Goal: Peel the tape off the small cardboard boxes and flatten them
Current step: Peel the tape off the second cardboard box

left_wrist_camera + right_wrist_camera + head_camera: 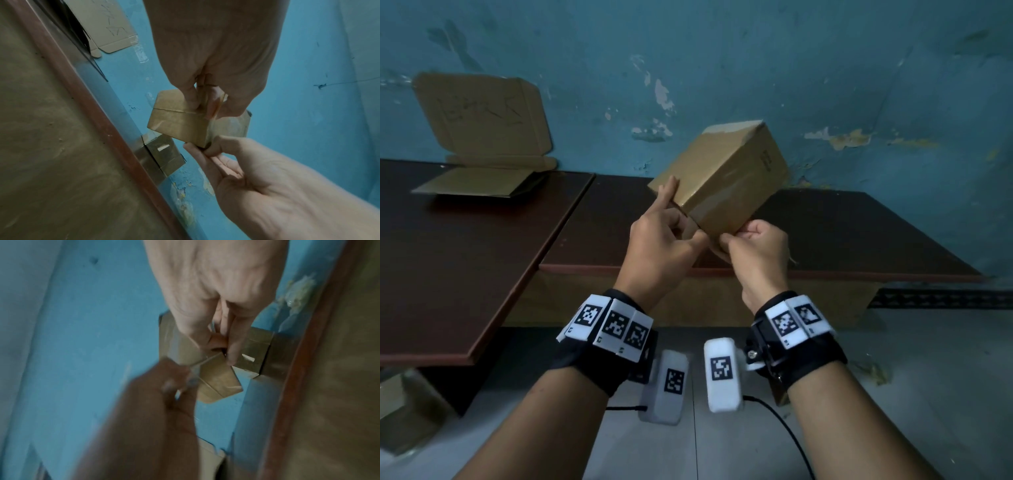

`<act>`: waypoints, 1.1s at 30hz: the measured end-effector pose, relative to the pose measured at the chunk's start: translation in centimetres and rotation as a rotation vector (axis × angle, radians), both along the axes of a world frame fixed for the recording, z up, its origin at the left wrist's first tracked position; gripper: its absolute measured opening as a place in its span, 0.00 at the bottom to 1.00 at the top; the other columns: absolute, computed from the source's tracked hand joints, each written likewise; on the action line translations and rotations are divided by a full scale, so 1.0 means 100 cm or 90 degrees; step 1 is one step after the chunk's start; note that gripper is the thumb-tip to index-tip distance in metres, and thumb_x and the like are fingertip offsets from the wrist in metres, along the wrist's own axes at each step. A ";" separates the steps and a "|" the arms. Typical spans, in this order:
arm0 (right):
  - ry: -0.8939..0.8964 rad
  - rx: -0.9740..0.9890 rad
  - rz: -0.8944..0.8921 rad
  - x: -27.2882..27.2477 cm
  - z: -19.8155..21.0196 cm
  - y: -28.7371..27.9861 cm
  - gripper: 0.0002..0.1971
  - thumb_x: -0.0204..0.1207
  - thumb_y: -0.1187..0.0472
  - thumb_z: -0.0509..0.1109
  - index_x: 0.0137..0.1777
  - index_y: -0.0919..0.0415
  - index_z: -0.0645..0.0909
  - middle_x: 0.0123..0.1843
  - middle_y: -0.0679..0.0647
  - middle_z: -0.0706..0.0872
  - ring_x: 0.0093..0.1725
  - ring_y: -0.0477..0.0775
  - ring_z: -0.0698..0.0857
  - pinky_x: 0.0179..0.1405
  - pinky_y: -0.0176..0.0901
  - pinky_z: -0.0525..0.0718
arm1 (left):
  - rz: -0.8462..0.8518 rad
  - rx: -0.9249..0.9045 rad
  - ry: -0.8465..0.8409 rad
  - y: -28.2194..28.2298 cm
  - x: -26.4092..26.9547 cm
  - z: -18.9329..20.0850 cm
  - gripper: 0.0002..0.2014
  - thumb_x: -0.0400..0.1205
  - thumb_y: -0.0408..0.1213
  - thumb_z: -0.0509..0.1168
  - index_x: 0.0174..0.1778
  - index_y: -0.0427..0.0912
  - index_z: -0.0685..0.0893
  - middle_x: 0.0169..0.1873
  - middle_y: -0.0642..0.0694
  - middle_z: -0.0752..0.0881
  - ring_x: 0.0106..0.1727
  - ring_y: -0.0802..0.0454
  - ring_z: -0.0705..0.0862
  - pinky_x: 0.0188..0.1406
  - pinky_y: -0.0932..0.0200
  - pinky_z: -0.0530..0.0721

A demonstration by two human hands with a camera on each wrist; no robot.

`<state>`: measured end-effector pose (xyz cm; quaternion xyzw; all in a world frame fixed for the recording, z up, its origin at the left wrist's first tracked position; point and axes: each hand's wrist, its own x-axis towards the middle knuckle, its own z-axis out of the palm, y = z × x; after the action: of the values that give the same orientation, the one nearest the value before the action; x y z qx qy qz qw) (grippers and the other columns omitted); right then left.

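A flattened box leans against the blue wall at the far left of the dark counter. Nearer the middle, the left hand holds a small cardboard box tilted up above the counter, forefinger stretched along its edge. At the box's lower corner the right hand pinches a strip of clear tape, fingers curled tight around it.
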<state>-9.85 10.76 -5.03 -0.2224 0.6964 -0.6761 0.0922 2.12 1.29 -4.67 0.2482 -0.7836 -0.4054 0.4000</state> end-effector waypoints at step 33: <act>-0.095 -0.043 0.016 0.000 -0.002 -0.009 0.21 0.54 0.63 0.86 0.48 0.58 0.86 0.41 0.56 0.96 0.45 0.58 0.96 0.52 0.64 0.96 | -0.005 -0.059 -0.002 0.007 0.002 0.001 0.15 0.78 0.29 0.76 0.27 0.39 0.81 0.93 0.53 0.64 0.86 0.51 0.75 0.73 0.55 0.80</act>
<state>-9.81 9.89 -5.27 -0.1835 0.6615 -0.7126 0.1448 2.33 1.96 -4.60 0.2270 -0.8032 -0.3700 0.4080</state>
